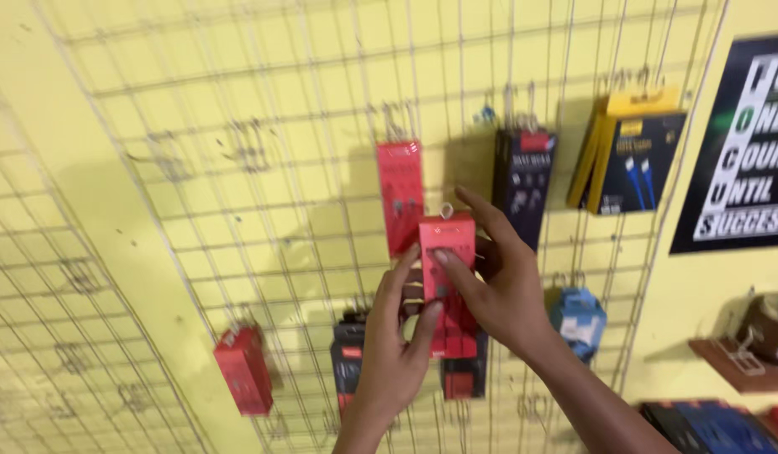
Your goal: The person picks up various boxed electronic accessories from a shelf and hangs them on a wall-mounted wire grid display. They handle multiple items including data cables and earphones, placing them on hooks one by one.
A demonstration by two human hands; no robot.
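Two hands meet on one small red cardboard package before the yellow wire grid wall: the left hand props its lower edge with curled fingers, while the right hand pinches its top, apparently steadying it near the hanging red packet.

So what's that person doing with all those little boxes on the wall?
A person is holding a small red box up against a wire grid on a yellow wall. The left hand steadies it from below and the right hand grips it from the side, thumb on its front. Another red box hangs just above to the left, a dark box and a yellow-and-black box hang to the right, and more boxes hang lower down.
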